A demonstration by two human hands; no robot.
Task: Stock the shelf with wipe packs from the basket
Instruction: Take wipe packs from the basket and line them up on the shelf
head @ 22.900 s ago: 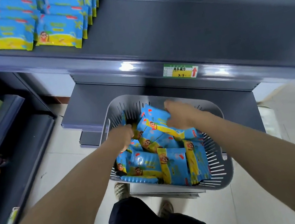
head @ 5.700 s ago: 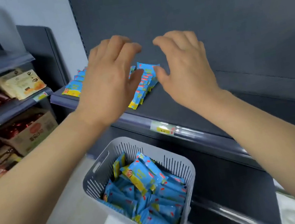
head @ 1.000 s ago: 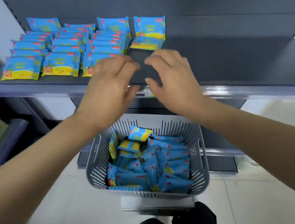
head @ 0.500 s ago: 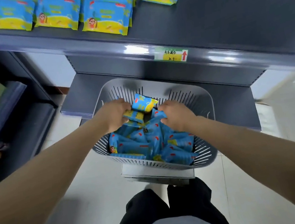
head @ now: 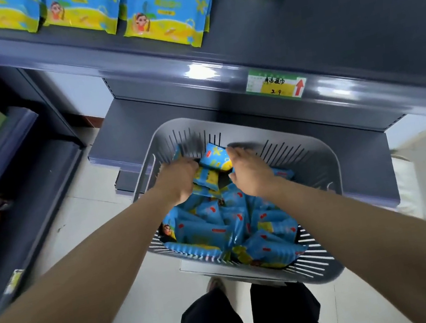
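Wipe packs (head: 230, 223) fill the grey slatted basket (head: 320, 171) at centre frame, under the shelf (head: 323, 16) along the top. The left hand (head: 181, 179) pinches a raised pack (head: 215, 156) at the basket's far side. The right hand (head: 250, 172) curls against it, perhaps gripping, but blur prevents telling.

Shelf (head: 324, 24): dark grey; wipe packs (head: 164, 14) in rows along its left part, price label (head: 276, 85) on front edge.
Basket (head: 316, 161): grey, slatted; loose packs (head: 230, 220) heaped inside.
Floor (head: 131, 287): pale tiles.
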